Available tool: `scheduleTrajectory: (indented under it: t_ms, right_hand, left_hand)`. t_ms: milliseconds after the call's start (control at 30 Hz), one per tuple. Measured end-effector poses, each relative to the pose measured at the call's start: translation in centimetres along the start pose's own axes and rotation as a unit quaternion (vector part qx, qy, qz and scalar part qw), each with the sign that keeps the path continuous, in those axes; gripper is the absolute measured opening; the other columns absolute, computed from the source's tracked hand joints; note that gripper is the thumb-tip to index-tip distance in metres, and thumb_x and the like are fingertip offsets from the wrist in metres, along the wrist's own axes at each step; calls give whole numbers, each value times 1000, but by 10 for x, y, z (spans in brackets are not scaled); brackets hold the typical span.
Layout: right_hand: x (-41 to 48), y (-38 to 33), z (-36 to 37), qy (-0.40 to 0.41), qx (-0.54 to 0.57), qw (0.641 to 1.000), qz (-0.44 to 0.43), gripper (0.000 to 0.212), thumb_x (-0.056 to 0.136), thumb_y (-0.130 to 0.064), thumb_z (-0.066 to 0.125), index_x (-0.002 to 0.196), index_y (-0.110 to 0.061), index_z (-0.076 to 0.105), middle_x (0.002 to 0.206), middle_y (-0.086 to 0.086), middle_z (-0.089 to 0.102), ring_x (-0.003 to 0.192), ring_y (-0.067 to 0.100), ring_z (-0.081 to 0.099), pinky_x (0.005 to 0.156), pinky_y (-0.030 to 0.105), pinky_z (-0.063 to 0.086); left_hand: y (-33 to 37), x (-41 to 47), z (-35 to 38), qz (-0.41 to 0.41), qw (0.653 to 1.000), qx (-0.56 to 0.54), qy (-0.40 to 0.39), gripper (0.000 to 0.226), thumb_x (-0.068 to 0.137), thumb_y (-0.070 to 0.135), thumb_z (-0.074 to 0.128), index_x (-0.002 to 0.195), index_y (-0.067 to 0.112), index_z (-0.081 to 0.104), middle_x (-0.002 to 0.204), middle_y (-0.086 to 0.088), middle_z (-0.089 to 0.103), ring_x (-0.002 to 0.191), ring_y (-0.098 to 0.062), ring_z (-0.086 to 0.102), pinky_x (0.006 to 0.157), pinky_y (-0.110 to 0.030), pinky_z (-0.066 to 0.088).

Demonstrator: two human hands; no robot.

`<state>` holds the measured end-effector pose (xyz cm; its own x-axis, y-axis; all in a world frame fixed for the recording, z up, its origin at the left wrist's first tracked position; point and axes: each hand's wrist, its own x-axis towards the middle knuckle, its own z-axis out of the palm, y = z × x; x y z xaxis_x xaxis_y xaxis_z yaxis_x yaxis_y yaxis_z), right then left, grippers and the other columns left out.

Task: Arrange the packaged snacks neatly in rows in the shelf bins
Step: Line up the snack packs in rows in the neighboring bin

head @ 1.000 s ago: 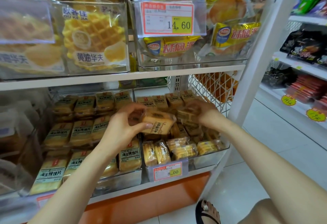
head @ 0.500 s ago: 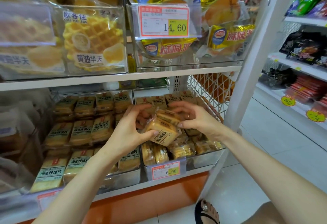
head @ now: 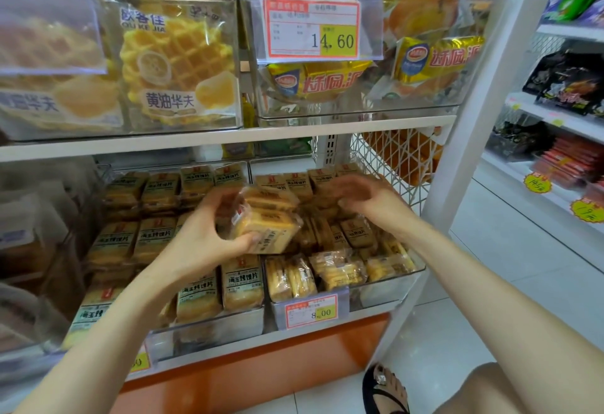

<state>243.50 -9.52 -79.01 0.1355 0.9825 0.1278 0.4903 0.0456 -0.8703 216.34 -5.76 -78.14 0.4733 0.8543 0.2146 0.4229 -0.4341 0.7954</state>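
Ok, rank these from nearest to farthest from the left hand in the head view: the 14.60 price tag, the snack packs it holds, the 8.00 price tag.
1. The snack packs: in the grip of the left hand, at its right side.
2. The 8.00 price tag: below it and to the right.
3. The 14.60 price tag: high above it.

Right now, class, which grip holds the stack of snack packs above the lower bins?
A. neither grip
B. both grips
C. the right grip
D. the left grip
D: the left grip has its fingers and thumb curled round the stack of snack packs, while the right grip hangs open to the right of the stack and holds nothing.
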Motion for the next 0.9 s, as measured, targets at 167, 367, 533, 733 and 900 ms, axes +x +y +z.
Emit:
scheduleTrajectory:
  t_ms: [167,367,533,733,900]
  right_hand:
    - [11,31,10,-128,-137,980,69,42,90,0,53,122,-26,59,134,-4,52,123,13,48,96,21,41]
    - [21,32,18,-131,-245,955,104,24,93,-28,55,116,-28,63,129,-5,56,117,17,52,98,30,41]
    - [26,40,20,-91,-257,955,119,23,82,-36,68,99,-28,57,112,-5,59,104,17,56,86,30,47]
    - [30,35,23,-95,-288,943,139,40,81,-53,63,108,-25,55,119,-3,58,104,18,55,86,32,47]
    - [30,36,25,-102,-264,942,181,61,74,-50,72,121,-19,48,117,-1,57,101,20,57,84,32,50]
  left_hand:
    - [-6,-3,-12,-24,998,-3,58,61,75,20,74,126,24,40,98,24,46,87,8,46,71,-6,33]
    - [-6,-2,-12,-23,997,-1,67,60,76,19,73,126,21,41,96,25,46,82,15,44,65,3,36]
    - [-5,0,-10,-19,998,-4,67,60,75,20,74,126,22,41,97,26,47,84,14,46,65,1,35]
    - [-4,0,-6,-12,999,-5,52,63,75,21,74,128,26,41,101,24,49,89,13,48,67,0,36]
    - [-3,0,-7,-10,999,-11,48,65,75,21,75,130,28,40,101,29,46,89,15,47,68,1,35]
